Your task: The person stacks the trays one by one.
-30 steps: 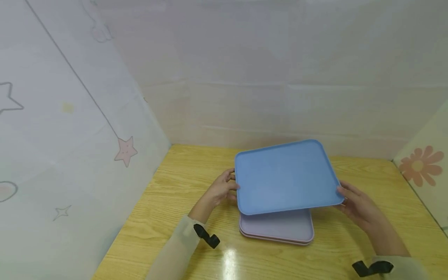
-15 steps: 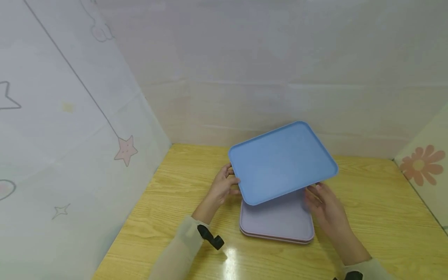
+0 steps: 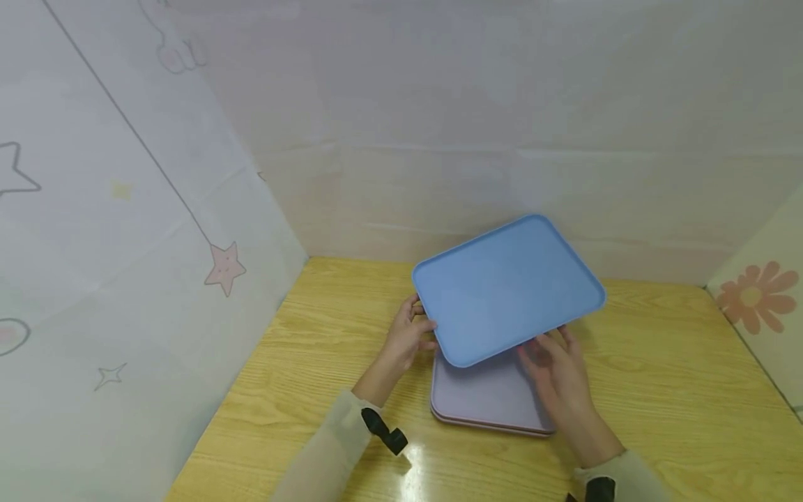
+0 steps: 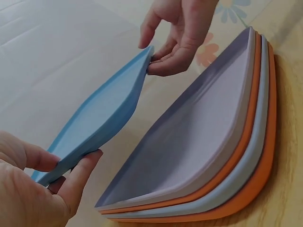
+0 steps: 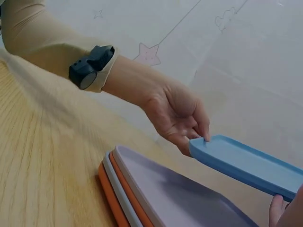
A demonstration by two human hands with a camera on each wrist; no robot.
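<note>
A blue tray (image 3: 508, 293) is held tilted in the air, its right end higher, over a stack of several trays. My left hand (image 3: 401, 335) pinches its left edge, thumb on top and fingers beneath. My right hand (image 3: 564, 380) is at the near edge, with fingertips touching the underside and the thumb apart from the tray in the left wrist view. Topmost in the stack lies a lavender tray (image 3: 483, 394), partly hidden by the blue one. Below it in the left wrist view are orange and pale blue layers, with an orange tray (image 4: 265, 170) at the bottom.
The stack stands on a wood-grain table (image 3: 301, 376). A pale wall covering (image 3: 439, 125) rises behind the table, and another with printed stars (image 3: 226, 268) stands at the left. Black devices (image 3: 384, 431) are strapped to both wrists.
The right hand has let go of the blue tray's right corner and moved left along the near edge. The tray's right end has risen, while the left hand keeps its hold.
</note>
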